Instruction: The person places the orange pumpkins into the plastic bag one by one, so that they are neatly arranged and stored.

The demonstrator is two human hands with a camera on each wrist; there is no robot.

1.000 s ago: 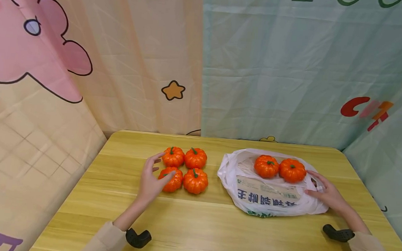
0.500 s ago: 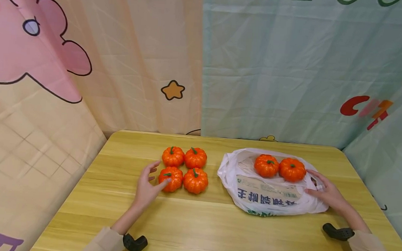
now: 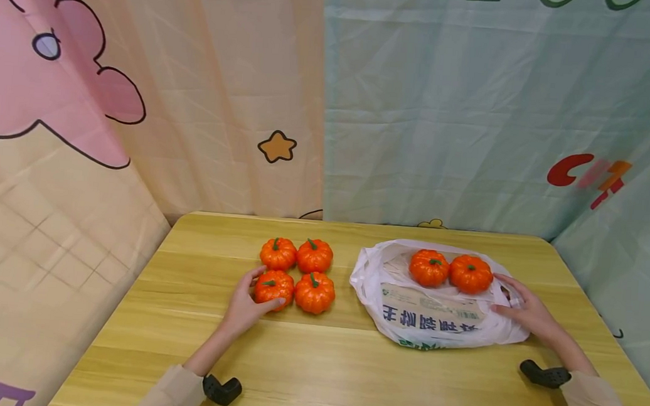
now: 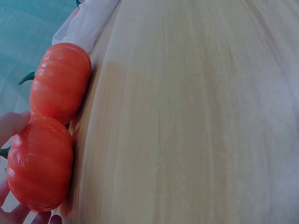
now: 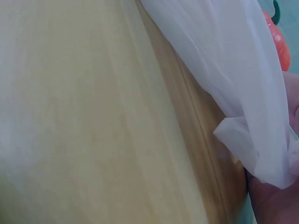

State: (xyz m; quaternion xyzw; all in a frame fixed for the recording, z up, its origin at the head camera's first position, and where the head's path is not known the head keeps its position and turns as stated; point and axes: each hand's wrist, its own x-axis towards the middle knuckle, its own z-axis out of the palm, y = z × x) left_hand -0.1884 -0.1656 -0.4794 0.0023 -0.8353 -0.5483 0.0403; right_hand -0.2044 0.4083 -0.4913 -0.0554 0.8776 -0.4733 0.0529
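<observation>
Four orange toy pumpkins sit in a square on the wooden table (image 3: 313,378). My left hand (image 3: 258,291) grips the front-left pumpkin (image 3: 277,285), thumb at its near side and fingers round its left. In the left wrist view that pumpkin (image 4: 41,170) sits between my thumb and fingertips, touching the front-right pumpkin (image 4: 60,81). A white plastic bag (image 3: 433,317) lies flat to the right with two more pumpkins (image 3: 430,268) (image 3: 470,273) on it. My right hand (image 3: 516,304) rests with straight fingers on the bag's right edge (image 5: 233,70).
The back pumpkins (image 3: 278,254) (image 3: 314,256) and front-right pumpkin (image 3: 314,292) crowd the gripped one. Printed curtains (image 3: 422,109) hang close behind and beside the table. Bare wood lies along the near side.
My left hand drew back from the back-left pumpkin and closed round the front-left one. The right hand and the bag have stayed put.
</observation>
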